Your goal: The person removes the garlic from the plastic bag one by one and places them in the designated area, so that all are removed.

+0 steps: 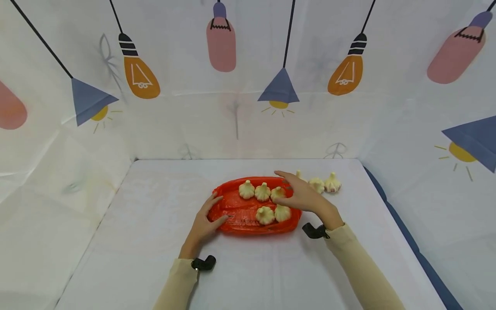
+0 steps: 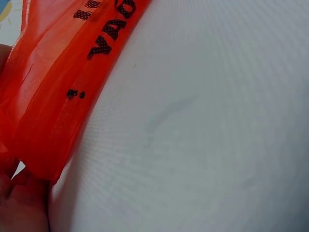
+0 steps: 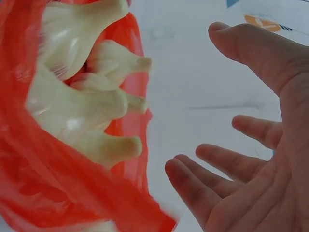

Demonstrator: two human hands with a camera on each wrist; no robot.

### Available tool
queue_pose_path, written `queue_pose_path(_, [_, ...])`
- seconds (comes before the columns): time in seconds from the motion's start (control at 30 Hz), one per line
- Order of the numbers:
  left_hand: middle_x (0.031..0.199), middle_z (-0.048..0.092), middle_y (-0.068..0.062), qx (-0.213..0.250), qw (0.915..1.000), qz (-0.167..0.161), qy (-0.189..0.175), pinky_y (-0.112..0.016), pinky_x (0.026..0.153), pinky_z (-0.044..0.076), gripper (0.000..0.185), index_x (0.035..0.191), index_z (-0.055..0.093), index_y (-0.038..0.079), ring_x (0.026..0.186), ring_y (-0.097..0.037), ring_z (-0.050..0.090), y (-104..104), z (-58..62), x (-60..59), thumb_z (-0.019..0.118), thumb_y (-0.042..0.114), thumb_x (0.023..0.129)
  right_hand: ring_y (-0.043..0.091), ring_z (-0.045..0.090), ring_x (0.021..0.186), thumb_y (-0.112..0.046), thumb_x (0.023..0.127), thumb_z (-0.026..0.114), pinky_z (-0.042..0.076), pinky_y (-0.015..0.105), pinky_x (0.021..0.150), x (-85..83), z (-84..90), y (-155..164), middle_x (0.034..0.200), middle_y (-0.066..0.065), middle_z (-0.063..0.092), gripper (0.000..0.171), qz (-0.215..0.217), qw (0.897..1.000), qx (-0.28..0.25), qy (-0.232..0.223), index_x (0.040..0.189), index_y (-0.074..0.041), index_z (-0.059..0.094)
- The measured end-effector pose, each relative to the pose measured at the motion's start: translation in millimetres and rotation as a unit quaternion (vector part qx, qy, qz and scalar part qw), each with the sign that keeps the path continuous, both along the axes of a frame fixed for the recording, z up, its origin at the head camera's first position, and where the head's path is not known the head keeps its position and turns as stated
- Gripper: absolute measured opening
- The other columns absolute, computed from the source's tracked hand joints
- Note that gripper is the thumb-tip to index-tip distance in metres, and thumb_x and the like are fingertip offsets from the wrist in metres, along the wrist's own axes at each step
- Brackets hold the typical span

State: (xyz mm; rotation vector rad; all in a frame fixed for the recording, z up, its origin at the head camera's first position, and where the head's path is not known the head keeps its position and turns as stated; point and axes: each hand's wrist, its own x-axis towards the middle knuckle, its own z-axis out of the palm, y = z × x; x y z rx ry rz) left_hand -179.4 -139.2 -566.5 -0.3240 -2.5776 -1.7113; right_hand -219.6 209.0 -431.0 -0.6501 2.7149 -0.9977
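- Red plastic bag [image 1: 236, 213] lies flat at the centre of the head frame on the white table [image 1: 135, 241]; five garlic bulbs [image 1: 265, 215] rest on it, three in the upper row, two below.
- Three more bulbs [image 1: 332, 183] sit on the table to the upper right of the bag, apart from it: judged five placed, three outstanding.
- Left hand [image 1: 205, 224] presses the bag's left edge, fingers straight and spread on the plastic.
- Right hand [image 1: 300, 196] hovers over the bag's right end, palm down; the right wrist view shows fingers loosely spread, holding nothing.
- Contact between the right hand and the nearest bulb [image 1: 277, 193] cannot be confirmed; the hand partly hides it.
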Motion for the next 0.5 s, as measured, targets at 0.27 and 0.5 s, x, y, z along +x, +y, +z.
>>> queue_pose_path(0.27, [0.168, 0.032, -0.003, 0.003, 1.0, 0.002, 0.005, -0.066, 0.124, 0.021, 0.068, 0.15, 0.053, 0.017, 0.157, -0.035, 0.025, -1, -0.1, -0.5, 0.079, 0.031, 0.089, 0.038, 0.053, 0.135, -0.039, 0.092, 0.077, 0.049, 0.058, 0.107, -12.6, 6.7, -21, 0.16, 0.011, 0.043, 0.086, 0.036, 0.999, -0.026, -0.024, 0.162, -0.017, 0.032])
queue_pose_path(0.5, [0.169, 0.031, -0.003, 0.008, 1.0, -0.001, -0.005, -0.064, 0.125, 0.019, 0.067, 0.151, 0.053, 0.018, 0.157, -0.034, 0.024, 0, -1.2, 0.4, 0.079, 0.029, 0.09, 0.036, 0.058, 0.131, -0.049, 0.092, 0.073, 0.052, 0.053, 0.104, -25.0, 0.3, -39, 0.159, 0.015, 0.045, 0.088, 0.066, 0.997, -0.002, -0.046, 0.162, -0.016, 0.031])
